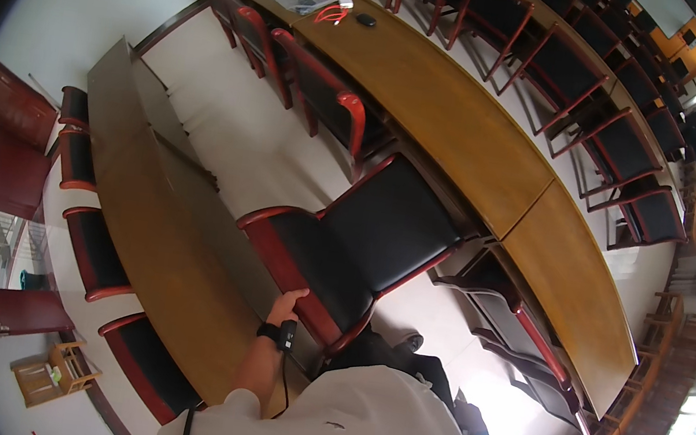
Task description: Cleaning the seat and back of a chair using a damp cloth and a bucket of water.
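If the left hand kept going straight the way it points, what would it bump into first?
The left hand already rests on the red top edge of the black chair. Going straight on, it would probably press into that chair's padded back first, though depth is hard to judge here.

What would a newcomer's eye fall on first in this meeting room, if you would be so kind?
First, the black-cushioned chair with a red wooden frame at the centre, its top rail gripped by the person's left hand. Beyond it, a long curved wooden table sweeps from upper left to lower right, chairs along both sides.
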A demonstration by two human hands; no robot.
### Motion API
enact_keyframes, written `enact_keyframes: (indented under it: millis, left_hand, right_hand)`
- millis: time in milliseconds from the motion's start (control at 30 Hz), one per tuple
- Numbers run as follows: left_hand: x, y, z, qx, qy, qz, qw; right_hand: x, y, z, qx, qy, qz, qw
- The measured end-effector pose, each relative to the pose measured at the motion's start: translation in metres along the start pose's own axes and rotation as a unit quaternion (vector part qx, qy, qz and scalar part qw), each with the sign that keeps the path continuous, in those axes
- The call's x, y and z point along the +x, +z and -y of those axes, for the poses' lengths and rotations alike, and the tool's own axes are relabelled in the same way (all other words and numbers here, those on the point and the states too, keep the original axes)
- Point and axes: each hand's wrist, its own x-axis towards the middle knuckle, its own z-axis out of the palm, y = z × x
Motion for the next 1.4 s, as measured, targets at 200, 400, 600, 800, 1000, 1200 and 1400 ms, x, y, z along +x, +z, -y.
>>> enact_keyframes:
  millis: [200,400,600,800,1000,1200,1400]
  left_hand:
    - [-0.026,-0.052,0.023,-0.081,0.048,-0.018,0.995]
    - [-0.021,-0.055,0.052,0.192,0.234,-0.222,0.927]
    - [-0.019,-0.012,0.056,0.313,0.139,-0.425,0.838]
    - [-0.007,0.012,0.081,0.325,0.204,-0.503,0.774]
    - [-0.008,0.017,0.087,0.333,0.049,-0.558,0.759]
    - [-0.008,-0.015,0.098,0.264,-0.014,-0.585,0.767]
    - [0.007,-0.03,0.107,0.279,0.006,-0.588,0.759]
  right_hand:
    - [0.048,-0.03,-0.01,0.176,0.038,0.055,0.982]
    - [0.122,-0.063,-0.018,-0.047,-0.075,0.006,0.996]
    - [0.183,-0.102,-0.032,-0.154,-0.279,-0.043,0.947]
    - [0.208,-0.139,-0.024,-0.194,-0.357,-0.05,0.912]
    - [0.245,-0.178,-0.032,-0.215,-0.357,0.029,0.908]
    - [0.229,-0.216,0.031,0.14,-0.12,0.12,0.975]
    - [0.225,-0.242,0.077,-0.11,-0.171,0.009,0.979]
